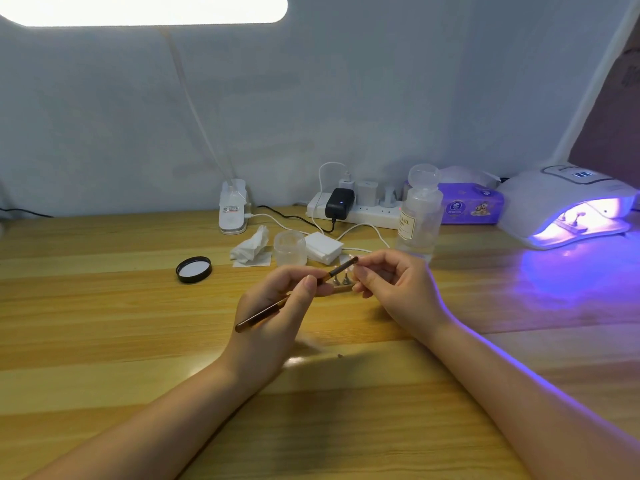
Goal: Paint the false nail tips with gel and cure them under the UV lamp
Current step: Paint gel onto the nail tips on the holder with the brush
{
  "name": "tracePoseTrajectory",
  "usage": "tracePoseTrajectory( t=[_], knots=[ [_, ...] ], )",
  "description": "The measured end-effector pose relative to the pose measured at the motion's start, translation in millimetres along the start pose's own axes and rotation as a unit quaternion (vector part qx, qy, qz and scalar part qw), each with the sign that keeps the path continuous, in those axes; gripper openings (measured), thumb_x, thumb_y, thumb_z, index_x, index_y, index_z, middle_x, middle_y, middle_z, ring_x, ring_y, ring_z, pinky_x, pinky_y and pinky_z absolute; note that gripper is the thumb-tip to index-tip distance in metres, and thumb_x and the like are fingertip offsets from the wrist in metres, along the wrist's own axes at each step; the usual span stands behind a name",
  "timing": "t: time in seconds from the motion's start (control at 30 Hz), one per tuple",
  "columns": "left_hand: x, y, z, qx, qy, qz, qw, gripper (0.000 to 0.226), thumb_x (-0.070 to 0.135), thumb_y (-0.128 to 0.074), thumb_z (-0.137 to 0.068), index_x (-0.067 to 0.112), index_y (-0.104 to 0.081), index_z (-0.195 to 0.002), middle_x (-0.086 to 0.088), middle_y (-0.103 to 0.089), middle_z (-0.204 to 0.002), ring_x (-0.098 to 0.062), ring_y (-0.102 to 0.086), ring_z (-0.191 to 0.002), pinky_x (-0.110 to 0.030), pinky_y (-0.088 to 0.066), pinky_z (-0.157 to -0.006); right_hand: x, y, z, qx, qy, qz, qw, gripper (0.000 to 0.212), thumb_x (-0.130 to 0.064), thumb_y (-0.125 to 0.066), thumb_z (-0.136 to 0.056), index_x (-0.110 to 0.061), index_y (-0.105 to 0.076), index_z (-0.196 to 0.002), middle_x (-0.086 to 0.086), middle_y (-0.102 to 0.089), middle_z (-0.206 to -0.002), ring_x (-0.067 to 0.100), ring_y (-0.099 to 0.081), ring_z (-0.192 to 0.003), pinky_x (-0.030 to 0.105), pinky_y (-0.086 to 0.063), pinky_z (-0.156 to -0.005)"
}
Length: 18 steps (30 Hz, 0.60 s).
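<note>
Amber brush (298, 295) lay pinched in left hand (277, 313), long axis rising rightward; its tip met right hand (391, 289), whose fingers pinched something small (blurred) over the nail stand (341, 284); I judged both hands equally near.

Jar (290, 248), wipes (323, 247) and bottle (418, 216) crowd behind; bare table (104, 341) left.

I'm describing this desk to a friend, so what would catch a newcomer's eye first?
The UV lamp glowing purple at the far right, spilling violet light over the table. Then, at centre, the left hand and right hand meeting on a brown brush. A bright light panel sits top left.
</note>
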<state>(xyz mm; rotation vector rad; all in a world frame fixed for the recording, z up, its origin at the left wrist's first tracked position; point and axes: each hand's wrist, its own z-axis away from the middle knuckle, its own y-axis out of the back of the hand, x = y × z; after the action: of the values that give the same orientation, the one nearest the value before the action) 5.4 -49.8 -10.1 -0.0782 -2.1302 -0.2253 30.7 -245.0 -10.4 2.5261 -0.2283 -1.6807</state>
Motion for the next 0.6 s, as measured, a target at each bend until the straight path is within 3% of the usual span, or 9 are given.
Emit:
tracePoseTrajectory(
  t=[0.3, 0.47, 0.6],
  knots=[
    [-6.6, -0.7, -0.7, 0.029, -0.010, -0.013, 0.999, 0.020, 0.018, -0.059, -0.094, 0.025, -0.069, -0.109, 0.007, -0.075, -0.099, -0.007, -0.069, -0.097, -0.014, -0.051, -0.079, 1.8, -1.1, -0.1, 0.017, -0.007, -0.001, 1.000, 0.012, -0.005, -0.068, -0.084, -0.014, -0.071, -0.092, 0.011, -0.072, -0.076, 0.018, -0.069, -0.070, 0.026, -0.057, -0.066],
    [-7.8, -0.3, 0.1, 0.019, -0.006, -0.004, 1.000, 0.021, 0.031, -0.061, -0.093, 0.031, -0.070, -0.111, 0.007, -0.074, -0.102, -0.009, -0.069, -0.100, -0.014, -0.051, -0.081, 2.0, -1.0, 0.0, 0.026, -0.006, -0.002, 1.000, 0.014, -0.007, -0.070, -0.083, -0.012, -0.073, -0.096, 0.007, -0.073, -0.078, 0.017, -0.071, -0.075, 0.023, -0.056, -0.070],
    [-7.9, -1.5, 0.0, 0.013, 0.007, -0.009, 1.000, 0.020, 0.022, -0.063, -0.093, 0.028, -0.071, -0.110, 0.007, -0.075, -0.099, -0.008, -0.069, -0.099, -0.015, -0.051, -0.081, 3.5, -0.9, -0.6, 0.026, -0.010, -0.001, 1.000, 0.012, -0.007, -0.070, -0.083, -0.013, -0.073, -0.094, 0.007, -0.073, -0.075, 0.014, -0.070, -0.072, 0.021, -0.055, -0.068]
  ],
)
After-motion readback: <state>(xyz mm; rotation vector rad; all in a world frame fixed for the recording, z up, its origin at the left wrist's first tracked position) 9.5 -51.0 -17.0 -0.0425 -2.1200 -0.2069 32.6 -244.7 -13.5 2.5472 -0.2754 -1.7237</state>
